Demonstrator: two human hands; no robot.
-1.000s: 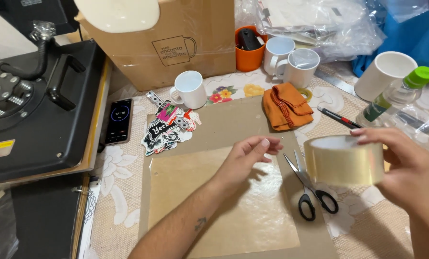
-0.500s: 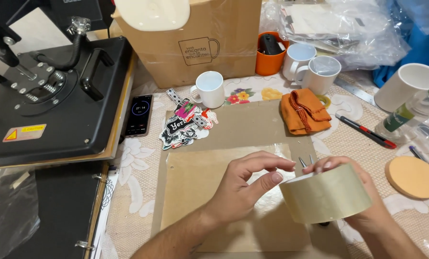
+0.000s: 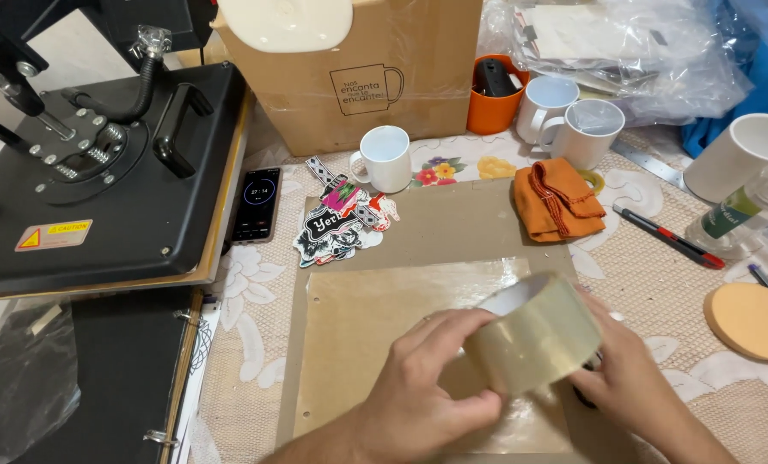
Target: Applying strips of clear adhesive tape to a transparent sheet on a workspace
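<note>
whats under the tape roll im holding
Under the tape roll lies a glossy sheet on brown cardboard. The hands and roll cover what lies directly beneath.

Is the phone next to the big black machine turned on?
On. The black smartphone lies flat beside the black heat press, and its screen glows with a ring and digits.

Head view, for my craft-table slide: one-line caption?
Both hands, left hand and right hand, hold a clear tape roll above a brown sheet.
</note>
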